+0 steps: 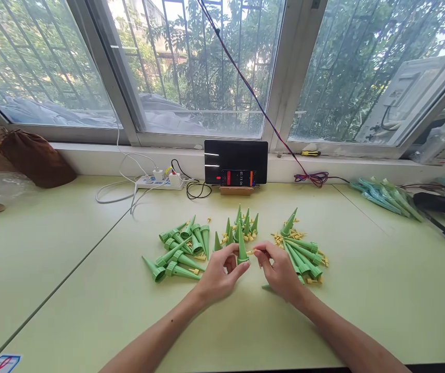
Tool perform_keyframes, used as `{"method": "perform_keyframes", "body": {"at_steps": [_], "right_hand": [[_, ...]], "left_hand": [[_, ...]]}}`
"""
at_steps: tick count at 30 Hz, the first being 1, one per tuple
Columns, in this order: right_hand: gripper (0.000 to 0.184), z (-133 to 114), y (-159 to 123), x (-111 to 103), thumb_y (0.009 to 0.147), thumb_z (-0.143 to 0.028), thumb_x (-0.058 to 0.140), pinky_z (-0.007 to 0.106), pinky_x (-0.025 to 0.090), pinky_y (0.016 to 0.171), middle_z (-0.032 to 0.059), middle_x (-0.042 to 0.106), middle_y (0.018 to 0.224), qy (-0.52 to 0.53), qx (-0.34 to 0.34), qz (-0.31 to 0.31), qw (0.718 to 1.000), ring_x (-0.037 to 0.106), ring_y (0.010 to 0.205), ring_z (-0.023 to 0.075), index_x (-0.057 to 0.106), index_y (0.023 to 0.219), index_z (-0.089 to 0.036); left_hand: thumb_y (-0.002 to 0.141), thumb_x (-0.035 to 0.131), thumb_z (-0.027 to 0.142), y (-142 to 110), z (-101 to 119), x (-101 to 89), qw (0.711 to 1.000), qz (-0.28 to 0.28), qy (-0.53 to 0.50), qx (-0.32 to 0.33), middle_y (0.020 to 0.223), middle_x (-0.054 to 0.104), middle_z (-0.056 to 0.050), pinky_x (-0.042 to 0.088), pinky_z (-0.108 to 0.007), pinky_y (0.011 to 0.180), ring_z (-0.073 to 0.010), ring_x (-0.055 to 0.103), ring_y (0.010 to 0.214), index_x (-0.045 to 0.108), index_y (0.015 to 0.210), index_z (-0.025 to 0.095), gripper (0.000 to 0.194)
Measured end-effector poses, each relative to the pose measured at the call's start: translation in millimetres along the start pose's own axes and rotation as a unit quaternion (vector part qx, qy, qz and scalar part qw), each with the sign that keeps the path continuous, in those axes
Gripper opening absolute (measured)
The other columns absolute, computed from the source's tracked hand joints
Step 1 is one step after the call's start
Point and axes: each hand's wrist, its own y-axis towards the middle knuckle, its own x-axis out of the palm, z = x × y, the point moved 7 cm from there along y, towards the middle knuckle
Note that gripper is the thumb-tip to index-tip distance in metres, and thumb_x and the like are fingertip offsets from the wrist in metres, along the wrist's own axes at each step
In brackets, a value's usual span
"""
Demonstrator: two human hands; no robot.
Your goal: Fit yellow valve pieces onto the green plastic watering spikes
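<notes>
My left hand (220, 272) grips a green plastic cone-shaped spike (242, 247) near its wide base, with the tip pointing up. In my right hand (280, 270) a small yellow plastic piece (250, 252) is pinched between thumb and fingers, close to the spike's right side; whether the two touch I cannot tell. Just beyond my hands, several green spikes stand upright (247, 226) with yellow pieces at their bases. A pile of green spikes (185, 251) lies left of my left hand. Another pile (302, 256), mixed with loose yellow pieces (290, 235), lies to the right, partly hidden by my right hand.
At the back, a phone (238, 178) leans against a black screen (235, 155). A power strip (160, 181) with cables sits to its left, and a brown pouch (36, 158) further left. Bagged items (385, 197) and a black object (443, 217) lie at the right.
</notes>
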Motion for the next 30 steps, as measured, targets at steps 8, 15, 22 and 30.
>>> {"method": "perform_keyframes", "body": {"at_steps": [8,15,22,30], "right_hand": [[0.026,1.5,0.5,0.7,0.103,-0.031,0.043,0.024,0.036,0.056,-0.0027,0.052,0.064,-0.019,0.012,-0.008,1.0,0.045,0.056,0.013,0.054,0.081,-0.02],[0.035,5.3,-0.2,4.2,0.105,-0.035,0.039,0.025,0.033,0.055,-0.0042,0.044,0.062,-0.008,0.042,-0.024,0.999,0.039,0.056,0.013,0.044,0.074,-0.022],[0.021,1.3,-1.5,5.1,0.103,-0.035,0.046,0.025,0.042,0.059,0.0001,0.058,0.075,0.028,0.03,-0.015,0.999,0.051,0.061,0.0135,0.058,0.095,-0.019],[0.02,3.4,-0.6,6.5,0.102,-0.032,0.047,0.026,0.042,0.06,0.0012,0.059,0.074,0.029,0.013,-0.025,0.999,0.051,0.063,0.0146,0.059,0.092,-0.02]], "left_hand": [[0.09,0.063,0.037,-1.0,-2.3,1.3,0.999,0.009,0.034,0.003,0.061,0.039,0.008,0.032,-0.023,0.053,-0.0106,0.037,0.056,0.053,0.091,0.018,0.021],[0.088,0.065,0.035,-3.2,-0.9,1.2,0.997,0.035,0.07,0.024,0.063,0.045,0.006,0.036,-0.023,0.055,-0.0106,0.042,0.055,0.057,0.099,0.017,0.023],[0.09,0.062,0.041,0.4,0.8,-1.0,0.999,0.03,-0.016,-0.013,0.06,0.038,0.008,0.032,-0.023,0.053,-0.0105,0.036,0.055,0.059,0.101,0.016,0.027],[0.091,0.061,0.04,-1.8,1.3,-2.0,1.0,0.026,-0.008,-0.012,0.062,0.039,0.007,0.031,-0.023,0.054,-0.0106,0.037,0.056,0.059,0.102,0.015,0.027]]}}
